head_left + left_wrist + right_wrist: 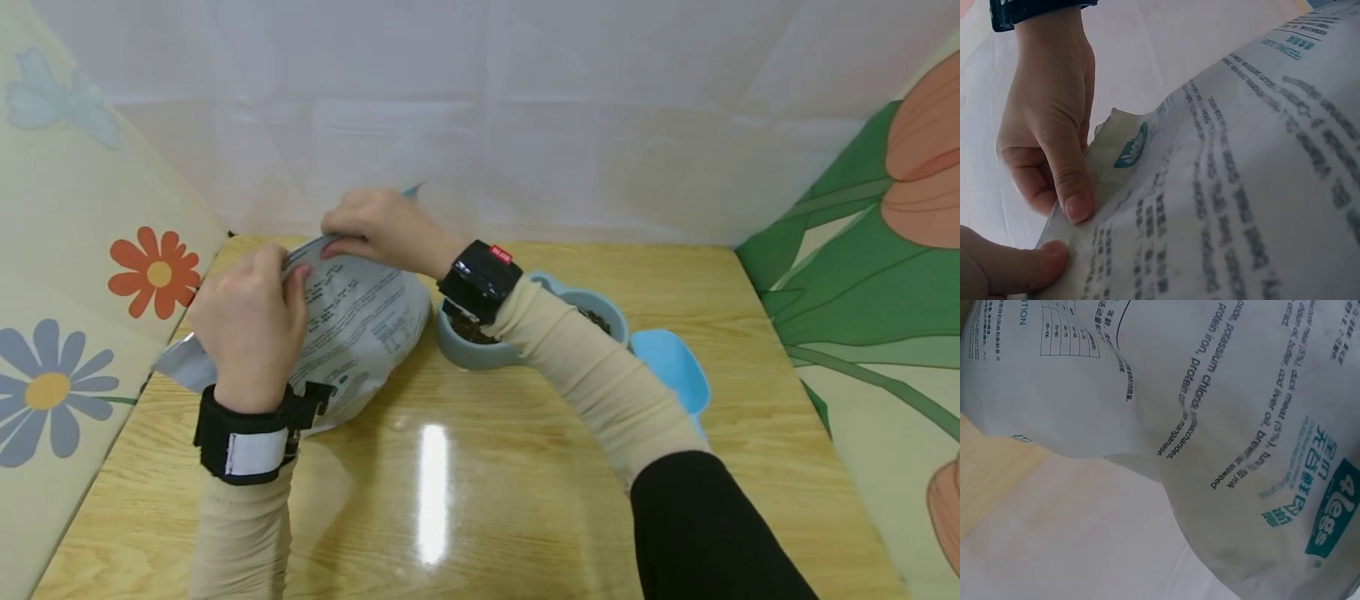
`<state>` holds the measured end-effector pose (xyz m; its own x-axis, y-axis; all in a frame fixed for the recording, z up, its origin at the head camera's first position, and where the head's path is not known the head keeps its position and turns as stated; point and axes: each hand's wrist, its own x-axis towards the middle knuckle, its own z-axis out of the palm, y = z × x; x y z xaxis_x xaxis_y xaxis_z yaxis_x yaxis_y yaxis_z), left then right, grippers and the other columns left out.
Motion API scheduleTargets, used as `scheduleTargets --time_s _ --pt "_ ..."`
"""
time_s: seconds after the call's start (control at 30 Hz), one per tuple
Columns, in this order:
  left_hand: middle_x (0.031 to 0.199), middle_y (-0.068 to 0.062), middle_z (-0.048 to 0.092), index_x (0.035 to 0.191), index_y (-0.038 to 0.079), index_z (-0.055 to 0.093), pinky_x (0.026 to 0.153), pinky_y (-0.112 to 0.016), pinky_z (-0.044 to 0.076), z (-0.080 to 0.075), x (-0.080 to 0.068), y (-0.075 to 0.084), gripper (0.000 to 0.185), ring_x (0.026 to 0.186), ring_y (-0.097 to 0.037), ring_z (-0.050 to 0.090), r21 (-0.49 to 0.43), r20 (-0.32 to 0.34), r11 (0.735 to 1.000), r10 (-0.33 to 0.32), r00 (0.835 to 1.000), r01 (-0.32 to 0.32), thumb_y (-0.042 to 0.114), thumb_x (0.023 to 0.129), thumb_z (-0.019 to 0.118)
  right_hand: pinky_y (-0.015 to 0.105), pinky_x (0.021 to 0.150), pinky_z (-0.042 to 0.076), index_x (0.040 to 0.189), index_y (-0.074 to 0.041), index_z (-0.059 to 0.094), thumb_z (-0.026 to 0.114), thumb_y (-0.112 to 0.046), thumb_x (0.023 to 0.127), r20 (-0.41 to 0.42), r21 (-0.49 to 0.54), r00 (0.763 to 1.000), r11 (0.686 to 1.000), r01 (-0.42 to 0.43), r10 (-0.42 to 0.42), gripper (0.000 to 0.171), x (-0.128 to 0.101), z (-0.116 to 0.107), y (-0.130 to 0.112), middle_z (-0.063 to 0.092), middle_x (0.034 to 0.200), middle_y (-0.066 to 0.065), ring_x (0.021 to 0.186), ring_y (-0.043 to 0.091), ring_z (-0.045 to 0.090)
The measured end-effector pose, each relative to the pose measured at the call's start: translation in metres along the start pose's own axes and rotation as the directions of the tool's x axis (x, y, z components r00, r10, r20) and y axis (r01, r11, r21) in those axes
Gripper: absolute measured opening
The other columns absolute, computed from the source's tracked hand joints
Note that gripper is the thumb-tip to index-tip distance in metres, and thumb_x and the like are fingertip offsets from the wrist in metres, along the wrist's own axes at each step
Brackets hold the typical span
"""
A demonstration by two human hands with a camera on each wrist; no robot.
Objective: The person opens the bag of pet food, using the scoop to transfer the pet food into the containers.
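A silvery-white pet food bag (367, 321) with printed text stands on the left part of the table. My left hand (243, 321) pinches its top edge at the near left, thumb on the printed side. Farther along the same edge, my right hand (390, 233) pinches the bag between thumb and fingers. The left wrist view shows both thumbs close together on the bag's rim, with the right hand (1054, 119) reaching down from above. Printed film of the bag (1147, 412) fills most of the right wrist view, where the fingers are hidden.
Right of the bag sits a blue-grey double bowl (480, 356) holding dark brown bits (468, 328), partly covered by the right wrist and sleeve. A bright blue scoop (672, 367) lies to its right. A white sheet (525, 125) hangs behind the wooden table (540, 492).
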<state>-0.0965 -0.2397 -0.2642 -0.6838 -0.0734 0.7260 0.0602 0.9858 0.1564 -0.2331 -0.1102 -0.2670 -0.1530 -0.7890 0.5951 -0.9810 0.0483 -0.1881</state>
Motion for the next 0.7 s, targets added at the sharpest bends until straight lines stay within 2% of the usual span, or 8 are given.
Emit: scheduleTargets --time_s 0.23,0.37,0.5,0.6,0.7 --pt "0.060 -0.021 0.055 0.075 -0.006 0.059 0.038 -0.041 0.029 0.002 0.001 -0.001 0.024 0.046 -0.038 0.049 -0.044 -0.029 0.999 -0.025 0.999 0.023 0.014 0.088 0.057 0.027 0.063 0.038 0.076 -0.005 0.057 0.058 -0.024 0.088 -0.031 -0.034 0.999 0.999 0.028 -0.029 0.022 0.000 0.004 -0.004 0.055 0.069 0.006 0.065 0.018 0.051" --pt "0.060 -0.021 0.056 0.073 -0.005 0.059 0.037 -0.041 0.029 0.002 -0.001 -0.004 0.022 0.046 -0.038 0.049 -0.047 -0.025 0.999 -0.017 1.000 0.016 0.012 0.087 0.057 0.027 0.063 0.038 0.076 -0.005 0.057 0.058 -0.023 0.088 -0.025 -0.036 0.999 0.999 0.027 -0.028 0.022 0.001 0.006 -0.006 0.054 0.069 0.007 0.064 0.018 0.050" --pt "0.062 -0.021 0.057 0.077 -0.005 0.060 0.037 -0.041 0.031 -0.001 -0.002 -0.007 0.020 0.047 -0.038 0.050 -0.025 0.012 1.000 -0.002 1.000 0.002 0.012 0.086 0.058 0.026 0.064 0.040 0.081 -0.004 0.061 0.058 -0.024 0.088 -0.006 -0.045 1.000 0.999 0.022 -0.023 0.021 0.002 0.007 -0.007 0.058 0.073 0.006 0.067 0.017 0.052" --pt "0.064 -0.020 0.059 0.084 -0.004 0.063 0.039 -0.041 0.032 -0.002 0.000 -0.005 0.019 0.050 -0.037 0.052 -0.019 0.035 1.000 0.024 0.999 -0.023 0.013 0.088 0.056 0.023 0.072 0.042 0.090 -0.005 0.066 0.058 -0.023 0.088 0.021 -0.029 0.999 0.999 0.024 -0.024 0.020 0.004 0.005 -0.010 0.064 0.084 0.005 0.077 0.016 0.056" --pt "0.058 -0.018 0.054 0.081 -0.004 0.063 0.038 -0.038 0.029 -0.001 0.002 -0.002 0.020 0.047 -0.035 0.048 -0.027 0.029 0.998 0.052 0.998 -0.051 0.011 0.090 0.053 0.022 0.079 0.041 0.095 -0.005 0.067 0.058 -0.021 0.089 0.053 -0.016 0.998 1.000 0.023 -0.022 0.020 0.007 0.002 -0.017 0.065 0.090 0.005 0.085 0.016 0.058"
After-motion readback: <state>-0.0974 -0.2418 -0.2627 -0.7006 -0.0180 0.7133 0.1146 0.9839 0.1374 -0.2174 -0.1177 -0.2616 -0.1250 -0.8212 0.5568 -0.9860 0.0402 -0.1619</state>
